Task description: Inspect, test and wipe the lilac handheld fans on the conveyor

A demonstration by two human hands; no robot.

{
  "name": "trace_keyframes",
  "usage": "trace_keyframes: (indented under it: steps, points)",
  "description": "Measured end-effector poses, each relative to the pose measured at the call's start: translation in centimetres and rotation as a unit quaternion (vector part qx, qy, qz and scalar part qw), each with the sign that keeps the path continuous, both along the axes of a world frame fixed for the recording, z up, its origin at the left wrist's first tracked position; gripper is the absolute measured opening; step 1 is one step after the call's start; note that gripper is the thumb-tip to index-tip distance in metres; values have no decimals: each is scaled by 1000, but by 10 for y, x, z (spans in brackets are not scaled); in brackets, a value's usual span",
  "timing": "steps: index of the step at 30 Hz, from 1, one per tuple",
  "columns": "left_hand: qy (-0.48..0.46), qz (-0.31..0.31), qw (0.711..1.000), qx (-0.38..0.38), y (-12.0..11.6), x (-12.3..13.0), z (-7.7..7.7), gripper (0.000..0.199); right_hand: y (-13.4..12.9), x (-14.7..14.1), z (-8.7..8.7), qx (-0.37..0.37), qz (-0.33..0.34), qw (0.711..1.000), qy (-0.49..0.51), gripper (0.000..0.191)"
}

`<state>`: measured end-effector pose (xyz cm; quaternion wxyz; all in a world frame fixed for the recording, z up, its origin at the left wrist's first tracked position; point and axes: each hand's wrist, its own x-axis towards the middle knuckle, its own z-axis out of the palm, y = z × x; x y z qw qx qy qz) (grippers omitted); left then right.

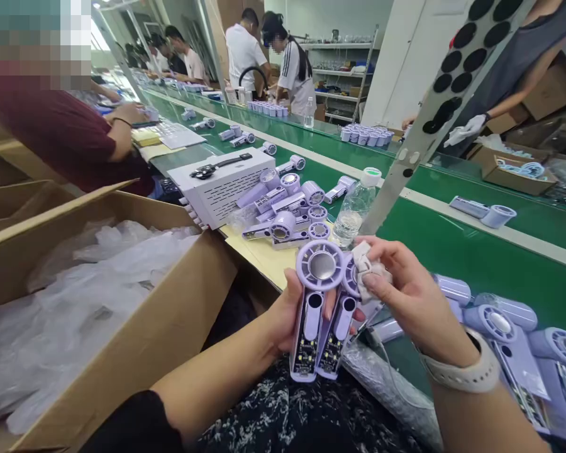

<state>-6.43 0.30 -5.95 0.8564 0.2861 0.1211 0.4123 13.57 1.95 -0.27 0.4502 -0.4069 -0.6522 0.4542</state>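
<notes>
Our L hand (287,314) has two handheld fans (321,264) clasped, fingers curled round. Our R hand (400,286) pinches white cloth (368,270) against one fan head, nearly closed.

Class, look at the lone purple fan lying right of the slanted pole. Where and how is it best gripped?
Probably by the middle of its handle, from above, fingers across the two long sides. The handle is slim and straight, while the round head is wider. The fan lies down with no other fan against it, so both sides look free.
</notes>
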Motion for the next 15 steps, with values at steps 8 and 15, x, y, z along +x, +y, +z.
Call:
trace_keyframes:
  steps: [8, 15]
  points:
    - [-15, -42, 999, 12, -5, 16, -5, 79, -15, -21, -8, -182, 28, 977, 109, 53]
    - [-18, 55, 998, 24, 7, -4, -2, 76, 38, -28, -22, 115, -196, 961, -157, 75]
